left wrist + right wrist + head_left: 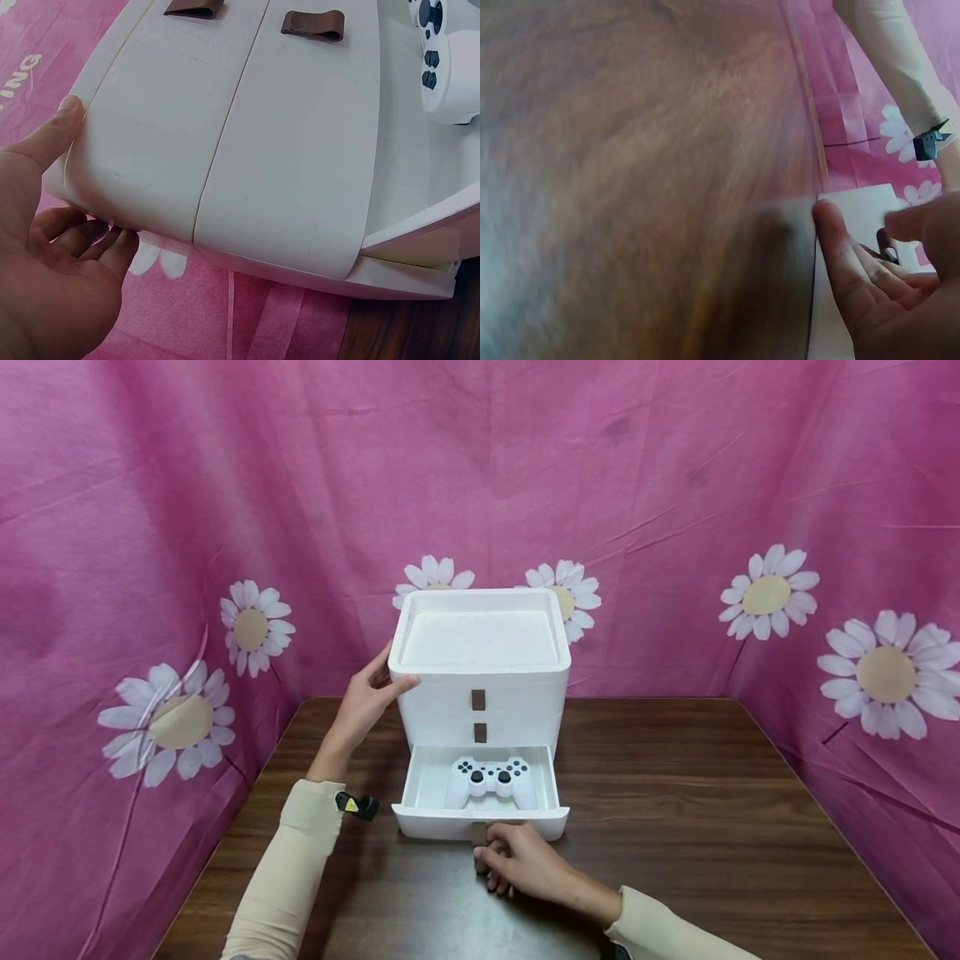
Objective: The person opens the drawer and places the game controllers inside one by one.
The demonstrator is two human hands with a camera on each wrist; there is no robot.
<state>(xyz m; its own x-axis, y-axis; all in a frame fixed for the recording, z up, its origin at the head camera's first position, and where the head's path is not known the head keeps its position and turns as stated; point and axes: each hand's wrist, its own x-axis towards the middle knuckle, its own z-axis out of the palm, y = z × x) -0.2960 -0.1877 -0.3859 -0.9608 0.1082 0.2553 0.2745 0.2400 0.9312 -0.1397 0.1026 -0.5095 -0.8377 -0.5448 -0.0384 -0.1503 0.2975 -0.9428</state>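
Observation:
A white drawer unit stands on the table, its bottom drawer pulled out. Inside that drawer lies a white game controller with black sticks. My left hand holds the unit's upper left corner; in the left wrist view the thumb presses the front while the other fingers curl against the side. At the bottom drawer's front, my right hand has its fingers bent around the brown pull tab. In the right wrist view, the hand partly hides this tab.
Two more brown pull tabs mark the closed upper drawers. A shallow rimmed tray top caps the unit. Dark wood table extends on both sides. A pink curtain with daisies hangs behind and around it.

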